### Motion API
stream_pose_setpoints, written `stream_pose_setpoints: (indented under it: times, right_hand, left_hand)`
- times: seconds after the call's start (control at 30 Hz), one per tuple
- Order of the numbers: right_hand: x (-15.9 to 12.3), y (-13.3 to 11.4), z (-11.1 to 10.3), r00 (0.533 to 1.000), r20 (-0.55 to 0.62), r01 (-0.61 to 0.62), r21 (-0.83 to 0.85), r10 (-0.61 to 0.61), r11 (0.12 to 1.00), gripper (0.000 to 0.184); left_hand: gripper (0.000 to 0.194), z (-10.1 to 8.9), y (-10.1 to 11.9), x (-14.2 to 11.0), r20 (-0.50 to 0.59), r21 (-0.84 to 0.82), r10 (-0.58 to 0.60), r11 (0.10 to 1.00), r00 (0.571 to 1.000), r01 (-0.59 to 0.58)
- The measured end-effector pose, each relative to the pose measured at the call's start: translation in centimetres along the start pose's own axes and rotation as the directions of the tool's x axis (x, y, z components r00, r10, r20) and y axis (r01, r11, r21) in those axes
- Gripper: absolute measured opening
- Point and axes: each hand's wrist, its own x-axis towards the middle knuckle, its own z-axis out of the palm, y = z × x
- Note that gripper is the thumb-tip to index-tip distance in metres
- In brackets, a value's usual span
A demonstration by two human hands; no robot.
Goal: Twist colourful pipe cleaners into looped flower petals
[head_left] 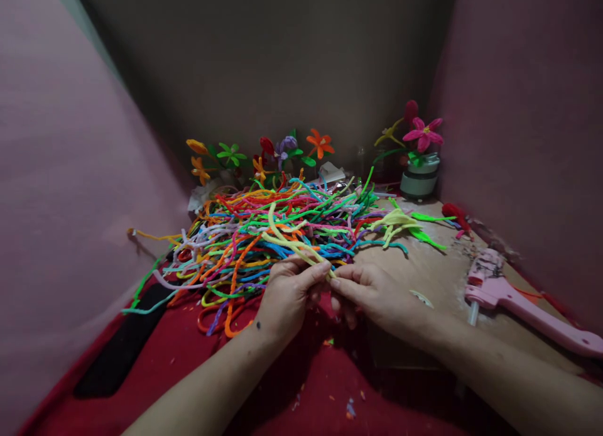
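Observation:
Pale yellow pipe cleaners [294, 242] are pinched between the thumb and fingers of my left hand [289, 291], their loose ends pointing up and to the left. My right hand [372, 291] grips the near end of the same pipe cleaners, its fingertips close against the left ones. Part of that end is hidden by the fingers. Just beyond both hands spreads a large heap of many-coloured pipe cleaners [245, 235]. A small bundle of light yellow-green pipe cleaners [396, 221] lies to the right of the heap.
A pink glue gun [499, 291] lies on the cardboard [414, 269] at right. Pipe-cleaner flowers [230, 153] stand along the back, with a pink flower [423, 134] in a pale pot [419, 178]. A black strip [125, 342] rests on the red cloth [188, 373]. Walls rise on both sides.

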Motion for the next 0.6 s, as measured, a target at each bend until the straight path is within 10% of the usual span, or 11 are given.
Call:
stream_pose_setpoints:
  times: [0.2, 0.6]
  right_hand:
    - [0.5, 0.8, -0.7, 0.967, 0.236, -0.221, 0.581, 0.097, 0.783, 0.03]
    - [1.0, 1.8, -0.6, 0.976, 0.151, -0.218, 0.745, 0.159, 0.63, 0.004]
  left_hand:
    - [0.02, -0.1, 0.3, 0.0, -0.001, -0.055, -0.088, 0.995, 0.996, 0.088]
    - [0.022, 0.3, 0.5, -0.1, -0.004, -0.041, -0.076, 0.996, 0.997, 0.075]
